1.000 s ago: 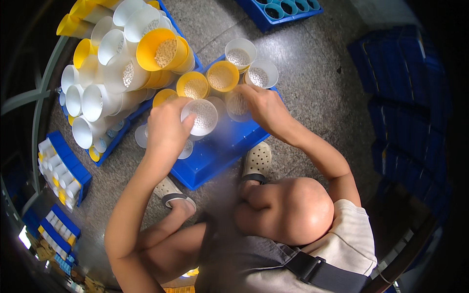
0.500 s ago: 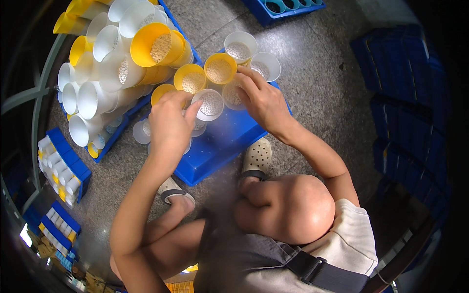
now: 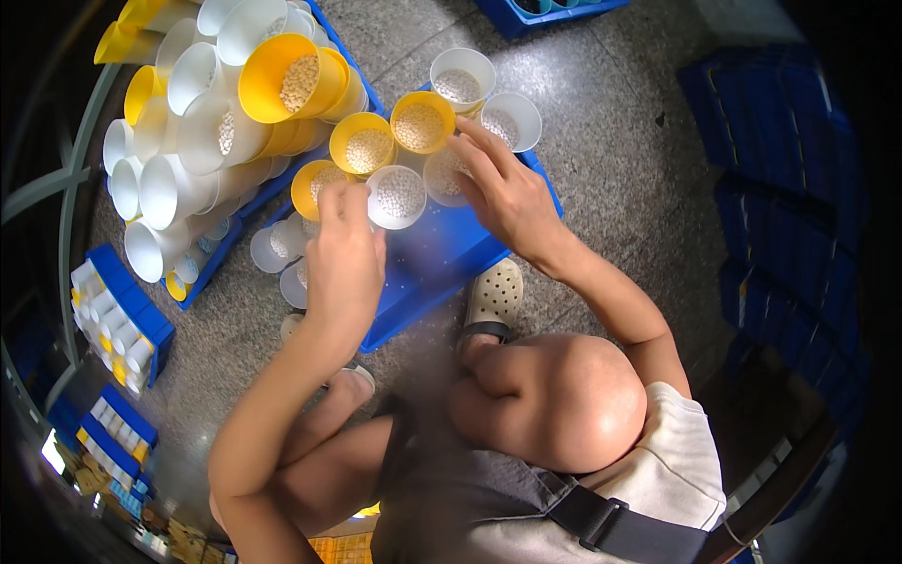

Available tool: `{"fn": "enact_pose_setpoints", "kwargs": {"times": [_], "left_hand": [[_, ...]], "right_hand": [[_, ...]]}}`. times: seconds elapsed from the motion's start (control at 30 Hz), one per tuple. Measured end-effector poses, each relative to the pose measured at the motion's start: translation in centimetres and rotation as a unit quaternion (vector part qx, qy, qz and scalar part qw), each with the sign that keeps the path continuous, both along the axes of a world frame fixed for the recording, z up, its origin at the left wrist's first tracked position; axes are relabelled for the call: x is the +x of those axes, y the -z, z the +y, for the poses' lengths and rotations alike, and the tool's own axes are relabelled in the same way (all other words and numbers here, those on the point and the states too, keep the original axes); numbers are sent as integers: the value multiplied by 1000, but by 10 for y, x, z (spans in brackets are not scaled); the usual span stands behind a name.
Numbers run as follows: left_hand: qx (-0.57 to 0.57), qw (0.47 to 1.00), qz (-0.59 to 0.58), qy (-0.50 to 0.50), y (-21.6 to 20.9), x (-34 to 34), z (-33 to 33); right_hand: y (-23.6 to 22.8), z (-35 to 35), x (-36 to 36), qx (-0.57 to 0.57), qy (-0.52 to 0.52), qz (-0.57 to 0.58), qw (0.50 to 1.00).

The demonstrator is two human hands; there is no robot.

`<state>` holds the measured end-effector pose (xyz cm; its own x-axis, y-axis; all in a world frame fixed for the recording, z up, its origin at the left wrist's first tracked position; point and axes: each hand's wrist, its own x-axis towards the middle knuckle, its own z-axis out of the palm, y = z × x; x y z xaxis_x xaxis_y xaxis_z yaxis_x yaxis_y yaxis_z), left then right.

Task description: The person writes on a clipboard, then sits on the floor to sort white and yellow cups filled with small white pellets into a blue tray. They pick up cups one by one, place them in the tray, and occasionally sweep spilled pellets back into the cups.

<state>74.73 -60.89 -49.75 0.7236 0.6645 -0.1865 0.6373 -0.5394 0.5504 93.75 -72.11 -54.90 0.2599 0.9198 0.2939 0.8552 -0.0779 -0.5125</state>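
Observation:
A blue crate (image 3: 427, 268) stands on the floor before me, with yellow and translucent cups of small white pellets on it. My right hand (image 3: 512, 202) curls its fingers round a translucent cup (image 3: 443, 177) at the crate's right side. My left hand (image 3: 346, 258) has its fingers drawn together, pointing down among the cups; what they grip is hidden beneath the hand. Close to its fingertips are a yellow cup (image 3: 315, 188) and a white cup (image 3: 396, 197). Two more yellow cups, one nearer (image 3: 364, 146) and one farther (image 3: 422, 122), sit behind.
Stacked yellow and white cups (image 3: 202, 141) lie in a large blue crate at the left. Translucent cups (image 3: 462, 80) stand at the far side. Another blue crate (image 3: 512, 21) is beyond, dark blue stacks (image 3: 770, 188) at right. My shoe (image 3: 495, 289) is beside the near crate.
My left hand has shifted right and slightly nearer, its thumb leaving the white cup's rim and its fingers drawing together. More of the left yellow cup shows. My right hand stays at its cup.

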Motion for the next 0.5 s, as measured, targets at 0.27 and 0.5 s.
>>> {"fn": "enact_pose_setpoints", "kwargs": {"times": [0.27, 0.5], "left_hand": [[137, 987, -16, 76, -22, -7, 0], [-1, 971, -56, 233, -42, -35, -3]], "right_hand": [[-8, -13, 4, 15, -62, -14, 998], [-5, -17, 2, 31, -76, -128, 988]]}}
